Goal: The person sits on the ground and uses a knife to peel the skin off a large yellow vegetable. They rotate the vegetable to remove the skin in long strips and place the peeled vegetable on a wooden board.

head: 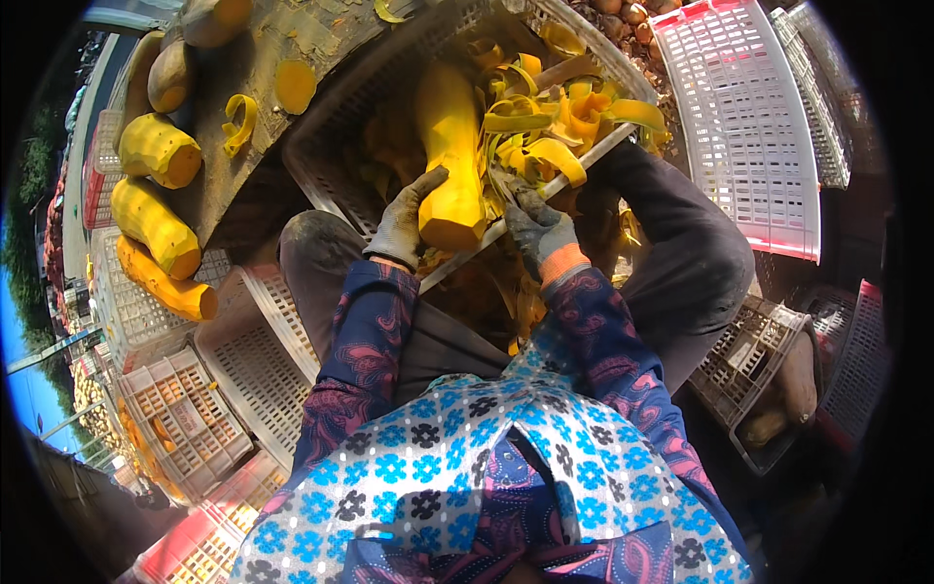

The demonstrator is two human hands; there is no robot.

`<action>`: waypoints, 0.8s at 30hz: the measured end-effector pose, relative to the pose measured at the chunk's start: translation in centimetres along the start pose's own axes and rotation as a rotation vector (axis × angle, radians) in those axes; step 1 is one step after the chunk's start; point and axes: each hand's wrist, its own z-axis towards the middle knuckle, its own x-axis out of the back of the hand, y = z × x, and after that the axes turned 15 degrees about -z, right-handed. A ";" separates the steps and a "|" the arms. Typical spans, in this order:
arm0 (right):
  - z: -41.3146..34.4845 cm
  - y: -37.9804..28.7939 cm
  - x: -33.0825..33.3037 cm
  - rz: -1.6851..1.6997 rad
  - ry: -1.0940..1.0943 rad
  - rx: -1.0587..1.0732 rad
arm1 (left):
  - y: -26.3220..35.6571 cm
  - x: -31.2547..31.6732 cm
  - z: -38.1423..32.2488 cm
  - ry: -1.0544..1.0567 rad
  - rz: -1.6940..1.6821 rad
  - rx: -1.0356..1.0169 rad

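Observation:
A long peeled butternut squash point(450, 146) with a cut near end lies over the plastic crate point(343, 109) between the knees. My left hand point(406, 217), in a soiled work glove, grips its near left side with the thumb on top. My right hand point(540, 228), in a grey glove with an orange cuff, is at the squash's right side by the crate rim. Its fingers are closed around a thin hand tool point(502, 184), mostly hidden by fingers and peel. Curled yellow-orange peel strips point(558, 128) are heaped in the crate's right part and hang over its rim.
On the left, a worn wooden board point(248, 171) bears peeled squashes point(160, 150), unpeeled squashes point(171, 77), a cut slice point(295, 86) and a curl of peel point(239, 124). White crates point(744, 124) stand at right; more crates point(255, 365) are at lower left. Onions point(620, 18) lie at the top.

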 end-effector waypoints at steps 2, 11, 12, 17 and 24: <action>0.1 -0.1 0.0 0.003 -0.044 -0.005 | -0.7 0.2 -0.9 -0.019 -0.031 -0.032; 1.7 3.0 -0.5 0.128 -0.018 0.029 | -1.5 0.6 -3.0 -0.219 -0.203 0.033; 1.6 3.1 -0.8 0.131 -0.037 0.024 | -1.2 2.6 -2.1 -0.183 -0.231 0.032; 1.4 4.2 -1.6 -0.055 -0.098 0.040 | -1.6 4.4 -4.5 -0.144 -0.244 0.035; -0.4 4.2 -3.5 0.173 -0.289 -0.106 | -2.9 5.4 -9.4 -0.023 -0.177 -0.033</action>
